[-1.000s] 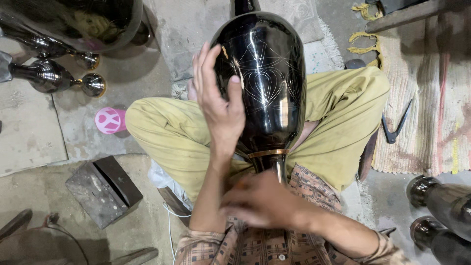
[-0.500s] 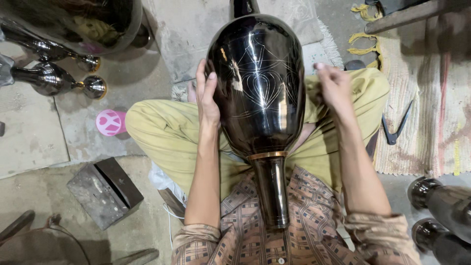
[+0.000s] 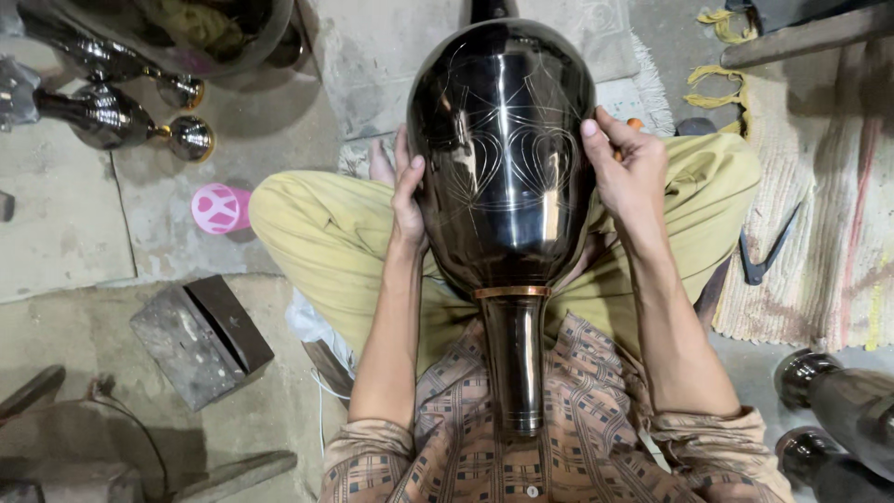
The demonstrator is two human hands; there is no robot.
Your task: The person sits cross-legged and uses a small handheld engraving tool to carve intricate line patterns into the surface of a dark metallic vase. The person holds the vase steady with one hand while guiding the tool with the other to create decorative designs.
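Note:
A large black polished metal vase [image 3: 503, 158] with fine engraved line patterns lies across my lap, its narrow neck [image 3: 514, 363] with a copper band pointing at my chest. My left hand [image 3: 407, 200] presses flat against the vase's left side. My right hand [image 3: 626, 168] holds the right side, fingers on the body, with a small orange object partly hidden behind the fingers. I sit cross-legged in yellow-green trousers [image 3: 326, 233].
Similar dark vases lie at the upper left [image 3: 112, 116] and lower right [image 3: 838, 401]. A pink round lid [image 3: 220, 207] and a grey metal block [image 3: 200, 337] sit on the concrete floor at left. A striped rug [image 3: 819, 205] with a dark tool [image 3: 768, 251] lies at right.
My right hand left the vase's neck and moved up to its right side. The vase turned, showing a different part of the engraving, and the view drew closer.

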